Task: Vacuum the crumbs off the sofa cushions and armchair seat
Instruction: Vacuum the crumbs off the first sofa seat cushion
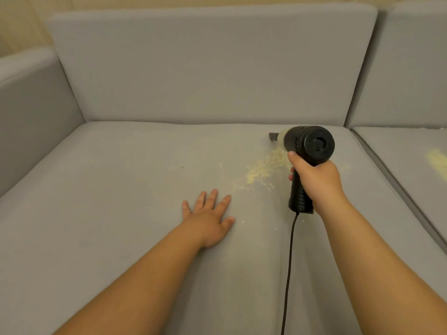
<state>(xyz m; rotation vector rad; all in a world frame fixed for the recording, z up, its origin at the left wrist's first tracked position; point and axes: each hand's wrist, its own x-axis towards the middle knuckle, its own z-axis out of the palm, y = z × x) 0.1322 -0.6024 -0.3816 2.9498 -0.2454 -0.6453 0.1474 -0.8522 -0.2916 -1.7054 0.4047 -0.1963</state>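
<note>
A grey sofa seat cushion (121,201) fills the view. Pale yellow crumbs (263,171) lie scattered on its right half, thinner toward the back. My right hand (314,180) grips the handle of a black handheld vacuum (312,146), whose nozzle (273,136) points away toward the back of the seat, just above the crumbs. A black cord (289,262) hangs from the handle. My left hand (209,216) lies flat on the cushion, fingers spread, left of the crumbs and holding nothing.
A grey back cushion (212,68) stands behind the seat and an armrest (31,105) at the left. To the right, across a seam, a second seat cushion (411,170) carries another crumb patch (437,160).
</note>
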